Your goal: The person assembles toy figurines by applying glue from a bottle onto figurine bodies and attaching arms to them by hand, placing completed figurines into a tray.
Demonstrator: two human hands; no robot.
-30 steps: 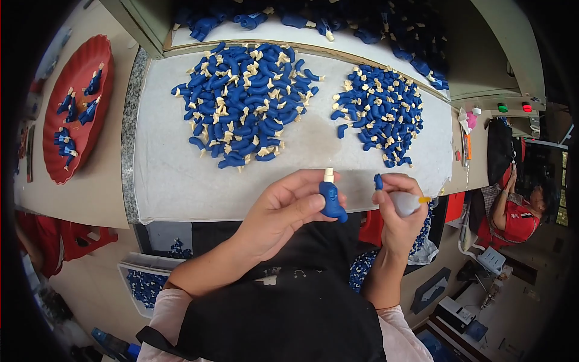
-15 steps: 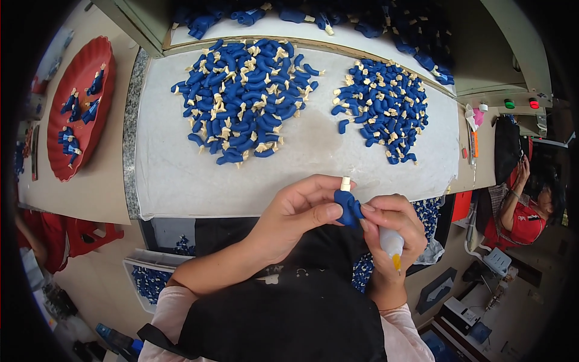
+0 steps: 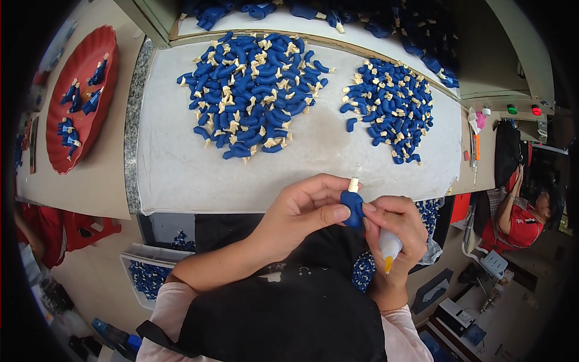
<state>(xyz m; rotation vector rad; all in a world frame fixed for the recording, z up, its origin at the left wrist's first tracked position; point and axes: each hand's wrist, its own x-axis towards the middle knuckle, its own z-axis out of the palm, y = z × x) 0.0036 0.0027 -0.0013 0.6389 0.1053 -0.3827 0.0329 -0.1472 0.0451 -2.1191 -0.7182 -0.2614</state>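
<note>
My left hand pinches a small blue figurine body between thumb and fingers, its cream peg pointing up. Against the right side of that body press the thumb and forefinger of my right hand; whether a small part sits between them is hidden. Tucked in the same right hand is a whitish squeeze bottle, its yellow nozzle pointing down. Beyond my hands, a large heap of curved blue arms with cream hands lies on the white-covered table. A heap of smaller bent blue pieces with cream ends is to its right.
On the left, a red scalloped dish holds several blue figurine pieces. A shelf at the back carries more blue bodies. Below the table edge stands a white bin of blue parts. A person in red sits at far right.
The blue body has turned slightly in my fingers, so its side looks rounder now. Both hands stay together on it. The whole view has shifted a little.
</note>
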